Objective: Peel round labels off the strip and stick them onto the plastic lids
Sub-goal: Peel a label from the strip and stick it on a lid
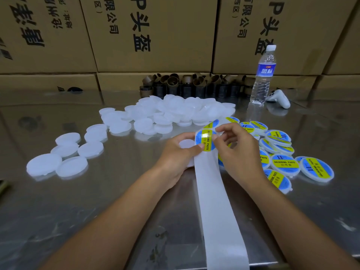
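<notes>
One wide-angle camera, worn on the person's head, looked forward and down, close over the shiny surface (81,207). The left hand (176,152) and right hand (241,152) sat near the frame's centre, forearms (120,211) entering from the bottom edge; cardboard boxes (155,36) walled the far side.

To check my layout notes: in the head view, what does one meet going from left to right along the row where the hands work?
plain white lids → left hand → round label on the strip → right hand → labelled lids
</notes>
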Demonstrator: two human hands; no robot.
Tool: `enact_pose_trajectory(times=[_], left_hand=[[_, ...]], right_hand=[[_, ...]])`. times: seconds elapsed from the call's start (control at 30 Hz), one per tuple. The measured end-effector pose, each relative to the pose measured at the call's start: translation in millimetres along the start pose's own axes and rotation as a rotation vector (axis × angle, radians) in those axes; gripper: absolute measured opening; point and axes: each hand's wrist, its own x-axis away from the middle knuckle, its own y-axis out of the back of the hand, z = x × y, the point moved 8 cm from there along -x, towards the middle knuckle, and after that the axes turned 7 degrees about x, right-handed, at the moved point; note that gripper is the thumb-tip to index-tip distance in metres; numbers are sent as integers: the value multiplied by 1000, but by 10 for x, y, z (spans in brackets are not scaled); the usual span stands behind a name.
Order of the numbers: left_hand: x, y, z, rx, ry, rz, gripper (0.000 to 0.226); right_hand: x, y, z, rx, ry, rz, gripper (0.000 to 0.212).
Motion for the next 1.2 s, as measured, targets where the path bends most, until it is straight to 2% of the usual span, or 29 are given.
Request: enact_pose_trajectory(times=[0.1, 0.23, 1.03, 1.2], left_hand=[[25, -21, -22, -36, -12, 15, 23], [33, -36, -26, -74, -8, 45, 25], [65, -79, -44, -138, 4, 110, 23], [74, -100, -59, -126, 6, 133, 24]], right_hand=[[7, 31, 47, 168, 93, -31, 21], [6, 5, 47, 252, 113, -4, 31], [7, 19, 74, 253, 150, 14, 18], [16, 1, 84, 256, 165, 31, 29]])
